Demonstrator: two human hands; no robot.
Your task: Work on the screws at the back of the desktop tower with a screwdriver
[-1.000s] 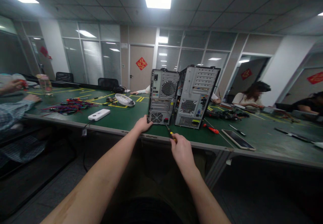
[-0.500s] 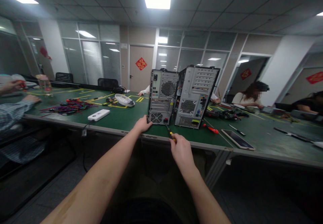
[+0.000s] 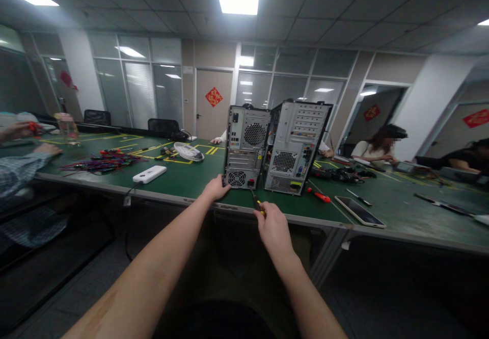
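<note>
Two computer cases stand upright side by side near the table's front edge, their backs facing me. The left computer case (image 3: 244, 150) has round vents and a fan grille low down. My left hand (image 3: 216, 188) grips its lower left edge, the fingertips partly hidden. My right hand (image 3: 272, 218) is closed around a yellow-and-black screwdriver (image 3: 259, 205). The screwdriver's shaft points up at the bottom of the left case, by the power socket; whether the tip sits in a screw is too small to tell. Beside it is the right computer case (image 3: 284, 161).
On the green table (image 3: 183, 186) lie a white power strip (image 3: 150, 174), a bundle of wires (image 3: 107, 161), a white fan part (image 3: 188, 151), a red-handled tool (image 3: 319, 195) and a phone (image 3: 359, 211). Other people sit at the left and right.
My right hand has turned slightly around the screwdriver handle, and less of the yellow shows. My left hand and both cases stay in place.
</note>
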